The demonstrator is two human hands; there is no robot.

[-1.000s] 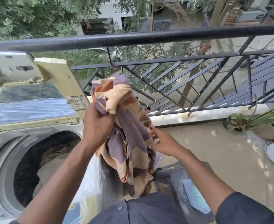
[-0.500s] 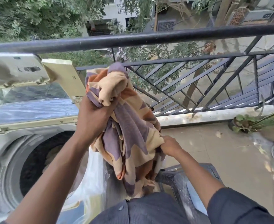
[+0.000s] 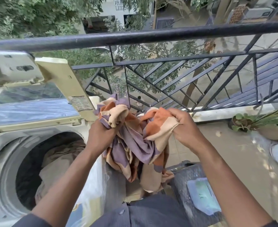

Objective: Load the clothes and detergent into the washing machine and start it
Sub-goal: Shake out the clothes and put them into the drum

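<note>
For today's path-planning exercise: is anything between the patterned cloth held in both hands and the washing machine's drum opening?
Nothing visible blocks it. The left hand and right hand grip the patterned cloth just right of the drum opening. The lid stands raised behind it, and clothes already lie inside.

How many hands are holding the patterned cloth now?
2. The left hand grips the patterned cloth near the washing machine; the right hand pinches its other end. None hidden.
</note>
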